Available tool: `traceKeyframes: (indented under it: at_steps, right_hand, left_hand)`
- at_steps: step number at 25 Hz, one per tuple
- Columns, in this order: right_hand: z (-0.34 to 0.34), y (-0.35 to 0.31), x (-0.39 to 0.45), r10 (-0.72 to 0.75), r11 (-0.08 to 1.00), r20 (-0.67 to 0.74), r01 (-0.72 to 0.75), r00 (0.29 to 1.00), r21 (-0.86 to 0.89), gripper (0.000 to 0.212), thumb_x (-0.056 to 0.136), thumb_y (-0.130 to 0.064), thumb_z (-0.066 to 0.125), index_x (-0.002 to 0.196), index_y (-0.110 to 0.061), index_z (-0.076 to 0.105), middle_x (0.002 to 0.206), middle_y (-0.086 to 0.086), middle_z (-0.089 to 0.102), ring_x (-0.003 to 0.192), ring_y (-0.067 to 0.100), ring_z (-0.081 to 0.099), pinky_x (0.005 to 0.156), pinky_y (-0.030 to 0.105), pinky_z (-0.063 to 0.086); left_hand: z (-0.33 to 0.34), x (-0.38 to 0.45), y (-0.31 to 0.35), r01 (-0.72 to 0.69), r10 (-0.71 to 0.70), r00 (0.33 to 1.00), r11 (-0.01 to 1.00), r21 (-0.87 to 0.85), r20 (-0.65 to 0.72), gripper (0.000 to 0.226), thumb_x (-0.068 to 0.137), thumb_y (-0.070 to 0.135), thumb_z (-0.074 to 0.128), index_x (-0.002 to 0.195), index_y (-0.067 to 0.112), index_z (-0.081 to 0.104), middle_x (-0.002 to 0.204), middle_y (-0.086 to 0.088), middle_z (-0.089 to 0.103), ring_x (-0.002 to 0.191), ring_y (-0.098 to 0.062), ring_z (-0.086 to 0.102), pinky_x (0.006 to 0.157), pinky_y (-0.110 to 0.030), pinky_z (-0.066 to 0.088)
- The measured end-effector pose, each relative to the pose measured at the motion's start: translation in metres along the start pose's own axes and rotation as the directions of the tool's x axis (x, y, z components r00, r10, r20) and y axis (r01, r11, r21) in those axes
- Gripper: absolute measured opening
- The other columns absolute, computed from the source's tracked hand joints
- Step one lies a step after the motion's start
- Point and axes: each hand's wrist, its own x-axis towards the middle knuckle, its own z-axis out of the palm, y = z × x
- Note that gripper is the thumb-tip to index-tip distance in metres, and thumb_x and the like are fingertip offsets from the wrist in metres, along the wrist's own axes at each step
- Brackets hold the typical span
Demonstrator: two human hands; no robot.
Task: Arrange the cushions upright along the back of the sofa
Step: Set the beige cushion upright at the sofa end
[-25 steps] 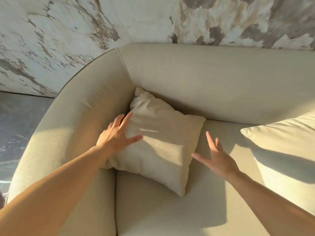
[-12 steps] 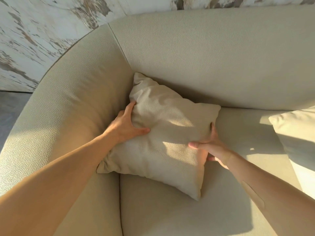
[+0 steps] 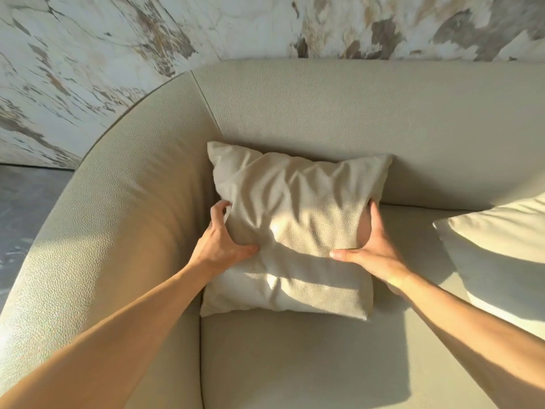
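Two hands grip one beige cushion [image 3: 295, 231]: left hand [image 3: 219, 243] clamps its left edge, right hand [image 3: 373, 250] its right edge, thumbs across the front face. This symmetric hold likely serves to square it. Beyond the hands, its top edge touches the sofa backrest [image 3: 354, 113]. A second cushion [image 3: 501, 255] lies right of the right hand. No containers are visible.

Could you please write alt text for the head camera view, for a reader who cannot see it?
Both hands, left hand and right hand, grip a beige cushion by its sides against the backrest of a beige sofa. A second cushion lies at right.
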Motion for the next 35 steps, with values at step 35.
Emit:
traceKeyframes:
  at_steps: [35]
  right_hand:
    - [-0.013,-0.021,0.011,-0.142,0.926,-0.270,0.031,0.952,-0.377,0.129,0.071,-0.039,0.083,0.149,-0.043,-0.019,0.161,0.022,-0.004,0.145,0.040,0.020,0.103,0.048,0.038]
  left_hand:
    - [0.002,0.038,0.024,-0.001,-0.002,0.999,0.998,-0.062,-0.054,0.131,0.073,0.024,0.086,0.152,0.042,-0.017,0.153,-0.006,0.034,0.112,-0.012,0.050,0.086,-0.028,0.041]
